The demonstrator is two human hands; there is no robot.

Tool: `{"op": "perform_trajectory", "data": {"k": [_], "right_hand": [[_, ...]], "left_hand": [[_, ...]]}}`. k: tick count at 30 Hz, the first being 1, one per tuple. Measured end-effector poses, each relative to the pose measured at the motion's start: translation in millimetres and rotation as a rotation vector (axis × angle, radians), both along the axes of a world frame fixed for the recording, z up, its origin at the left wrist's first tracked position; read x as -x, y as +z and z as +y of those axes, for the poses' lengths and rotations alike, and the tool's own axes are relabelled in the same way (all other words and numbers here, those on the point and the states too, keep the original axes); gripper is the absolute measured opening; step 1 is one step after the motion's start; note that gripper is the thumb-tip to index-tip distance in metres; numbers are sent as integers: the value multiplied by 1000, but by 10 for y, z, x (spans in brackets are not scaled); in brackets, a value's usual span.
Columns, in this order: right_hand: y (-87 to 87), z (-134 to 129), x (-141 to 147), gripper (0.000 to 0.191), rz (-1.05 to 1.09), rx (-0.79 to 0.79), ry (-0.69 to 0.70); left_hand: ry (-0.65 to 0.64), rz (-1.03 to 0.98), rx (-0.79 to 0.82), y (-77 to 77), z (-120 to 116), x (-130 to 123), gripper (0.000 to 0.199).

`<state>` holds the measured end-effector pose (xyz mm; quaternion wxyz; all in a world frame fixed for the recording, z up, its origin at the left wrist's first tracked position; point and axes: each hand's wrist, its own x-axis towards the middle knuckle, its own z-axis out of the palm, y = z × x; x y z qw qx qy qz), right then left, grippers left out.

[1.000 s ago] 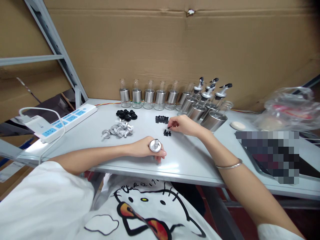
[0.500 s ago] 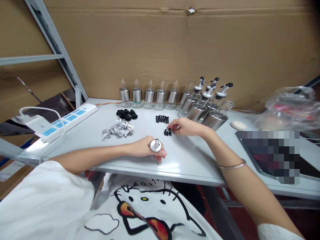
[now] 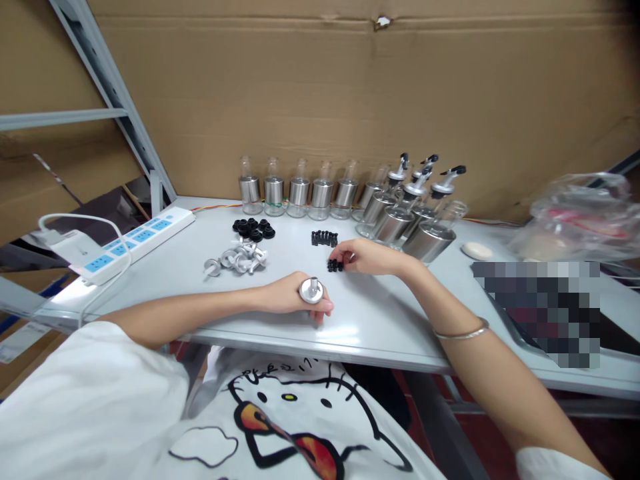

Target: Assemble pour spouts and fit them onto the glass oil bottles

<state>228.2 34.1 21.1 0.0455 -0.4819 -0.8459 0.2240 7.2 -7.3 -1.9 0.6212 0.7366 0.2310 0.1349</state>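
My left hand, near the front edge of the table, is closed around a silver pourer spout whose disc and short tube stick up above the fist. Farther right and deeper in, my right hand reaches down to a cluster of small black plugs. Its fingers are curled together at the cluster's edge, and whether a plug is between them is hidden. Just behind lies a row of black levers. Left of my hands are a heap of silver pourer spouts and a pile of black rubber stoppers.
Glass bottles with steel sleeves line the cardboard wall. Several bottles at right carry pourers. A power strip lies at left. A white oval object, a plastic bag and a blurred-out item are at right.
My right hand has shifted slightly down and left, its fingertips now lower on the black plugs. My left hand stays in place with the pourer spout.
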Motion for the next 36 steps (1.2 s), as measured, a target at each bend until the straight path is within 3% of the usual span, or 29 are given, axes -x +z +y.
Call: {"op": "perform_trajectory", "data": {"k": [8, 12, 15, 18, 21, 23, 30, 34, 36], "right_hand": [[4, 7, -1, 27, 21, 2, -22], [10, -1, 23, 26, 83, -130, -2], [29, -72, 119, 10, 273, -285, -10], [47, -213, 275, 29, 473, -384, 46], [36, -373, 441, 42, 550, -387, 202], [14, -454, 528, 42, 539, -371, 245], [-27, -576, 617, 36, 516, -285, 202], [-19, -650, 657, 32, 533, -344, 231], [-22, -686, 687, 31, 563, -400, 287]], "left_hand": [[15, 9, 51, 12, -7, -3, 24], [26, -30, 111, 17, 10, -14, 33], [30, -58, 150, 15, 32, -16, 41], [39, -61, 172, 16, 41, -11, 43], [27, -57, 172, 23, 35, -3, 49], [-1, -29, 146, 31, 29, 3, 53], [-136, 68, -32, 89, 28, 26, 46], [-222, 101, 50, 221, 21, 74, 45], [-335, 136, 127, 303, 16, 107, 48]]}}
